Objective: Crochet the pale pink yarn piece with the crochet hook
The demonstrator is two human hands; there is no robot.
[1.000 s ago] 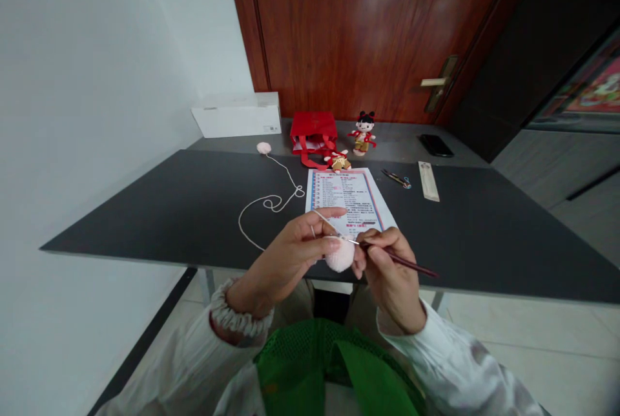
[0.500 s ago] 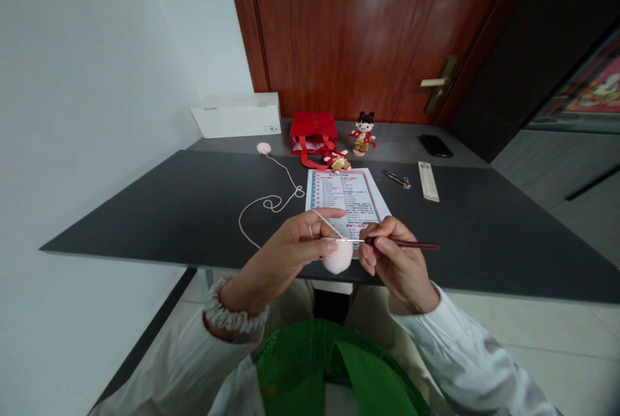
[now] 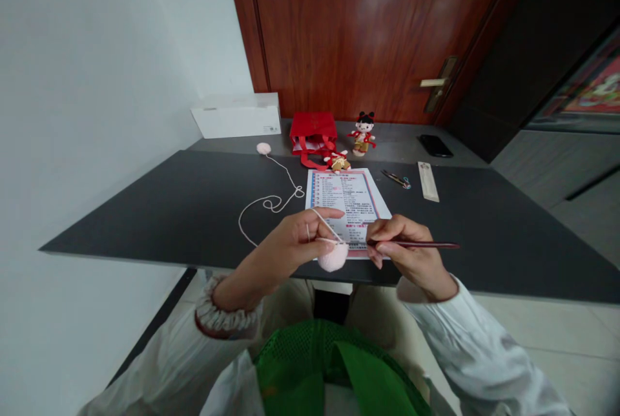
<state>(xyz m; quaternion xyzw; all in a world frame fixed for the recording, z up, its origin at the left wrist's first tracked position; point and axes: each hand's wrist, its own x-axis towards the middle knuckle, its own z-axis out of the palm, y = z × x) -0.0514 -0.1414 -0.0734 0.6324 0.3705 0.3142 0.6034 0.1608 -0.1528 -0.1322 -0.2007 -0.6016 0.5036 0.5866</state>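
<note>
Inspecting the work, you held the pink crocheted piece (image 3: 332, 257) in your left hand (image 3: 285, 251), fingers closed on it, with the yarn strand (image 3: 264, 203) running up over the raised forefinger. Your right hand (image 3: 407, 248) was closed in a pencil grip on a dark-handled crochet hook (image 3: 426, 245), just beside the piece. The strand lay loose across the dark table (image 3: 121, 235) to a pink yarn ball (image 3: 263, 148); a snag or too much slack there could have dropped a stitch or dragged the ball. The printed pattern sheet (image 3: 339, 193) beyond your hands had coloured borders, but its text was too small to read, and no brand was legible.
</note>
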